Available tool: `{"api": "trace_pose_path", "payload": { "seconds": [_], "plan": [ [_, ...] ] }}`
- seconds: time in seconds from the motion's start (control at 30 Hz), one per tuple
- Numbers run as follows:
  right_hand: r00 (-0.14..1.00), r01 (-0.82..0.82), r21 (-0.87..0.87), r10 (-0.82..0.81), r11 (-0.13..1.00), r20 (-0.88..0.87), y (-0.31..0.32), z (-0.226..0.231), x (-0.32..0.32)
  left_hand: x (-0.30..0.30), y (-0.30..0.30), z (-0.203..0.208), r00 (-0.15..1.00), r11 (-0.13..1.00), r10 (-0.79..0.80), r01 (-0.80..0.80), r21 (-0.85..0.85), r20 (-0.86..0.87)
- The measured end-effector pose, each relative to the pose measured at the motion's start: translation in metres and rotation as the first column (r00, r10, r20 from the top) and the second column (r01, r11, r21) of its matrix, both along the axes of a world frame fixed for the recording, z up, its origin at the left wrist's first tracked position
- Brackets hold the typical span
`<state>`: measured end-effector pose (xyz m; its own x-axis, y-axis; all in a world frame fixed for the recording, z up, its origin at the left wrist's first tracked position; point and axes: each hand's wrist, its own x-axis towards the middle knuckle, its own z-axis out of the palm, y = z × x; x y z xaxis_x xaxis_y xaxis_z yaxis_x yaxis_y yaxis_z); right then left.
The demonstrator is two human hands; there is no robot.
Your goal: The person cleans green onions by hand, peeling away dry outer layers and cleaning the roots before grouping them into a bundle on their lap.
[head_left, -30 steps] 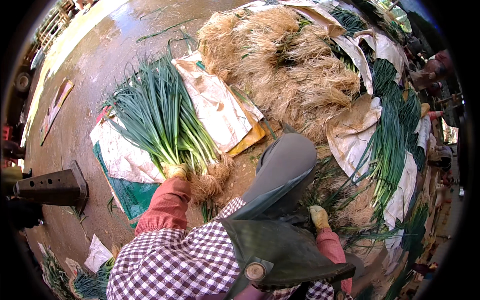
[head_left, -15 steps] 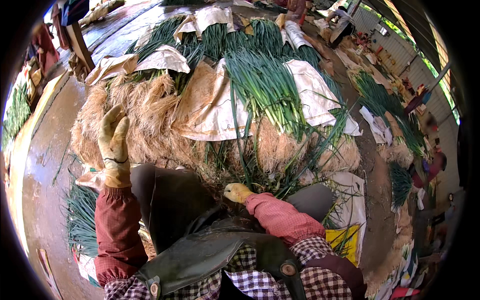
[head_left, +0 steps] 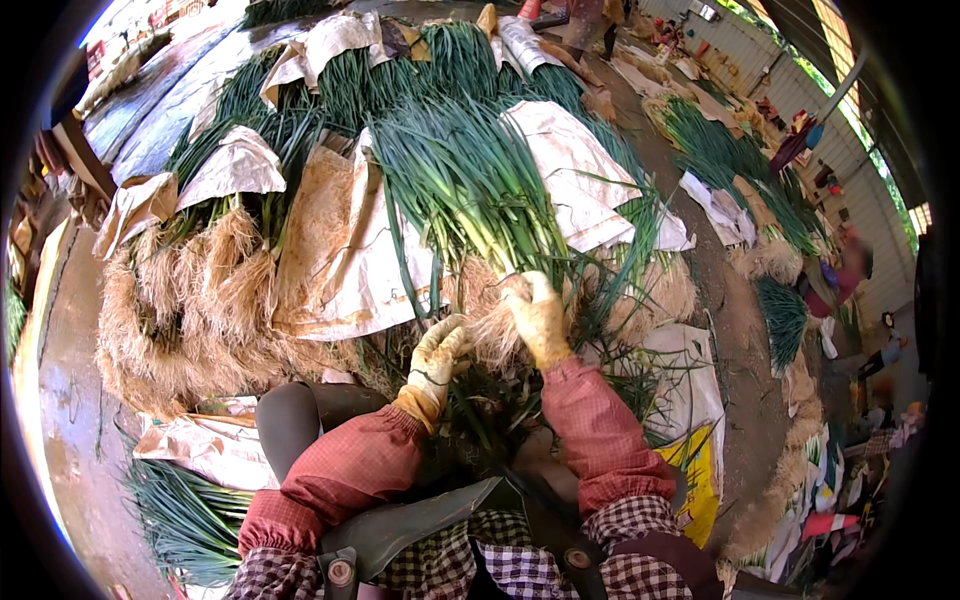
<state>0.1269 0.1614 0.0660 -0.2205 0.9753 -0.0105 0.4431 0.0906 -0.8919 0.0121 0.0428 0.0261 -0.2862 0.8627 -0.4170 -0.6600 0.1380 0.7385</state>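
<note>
A loose bunch of green onions point(head_left: 470, 190) lies in front of me on sacking, green tops pointing away and pale, hairy roots toward me. My right hand point(head_left: 542, 318), in a yellowed work glove, closes its fingers on the root end of some of these green onions. Just left of those roots, my left hand point(head_left: 440, 360), gloved the same way, has loosely bent fingers with a gap between them and holds nothing I can see. White sacking point(head_left: 350, 250) lies left of the bunch, another white sack point(head_left: 575, 170) right of it.
A thick row of green onion roots point(head_left: 190, 340) stretches along the left. More green onions point(head_left: 190, 520) lie by my left elbow. A yellow and white sack point(head_left: 700, 480) is beside my right arm. Wet floor point(head_left: 85, 400) lies left; a person point(head_left: 848, 270) sits far right.
My left hand has come down from the raised position at the left to near the roots. My right hand has moved forward from my lap onto the roots. The view has shifted.
</note>
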Motion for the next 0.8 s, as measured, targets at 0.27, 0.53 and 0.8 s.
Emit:
{"api": "trace_pose_path", "payload": {
  "seconds": [0.27, 0.53, 0.8],
  "plan": [
    [0.818, -0.362, -0.008, 0.314, 0.932, -0.482, -0.016, -0.038, 0.023, 0.012, -0.002, 0.016, 0.992, 0.996, -0.068, 0.061, 0.073, 0.11],
    [0.857, -0.461, -0.317, 0.323, 0.829, -0.4, -0.019, -0.027, -0.004, 0.018, -0.024, 0.019, 0.948, 0.95, -0.31, 0.304, 0.077, 0.077],
    [0.466, -0.235, -0.109, 0.014, 0.966, -0.885, -0.096, 0.011, 0.033, -0.031, -0.028, -0.071, 0.999, 0.998, 0.04, -0.041, 0.051, 0.026]
  ]
}}
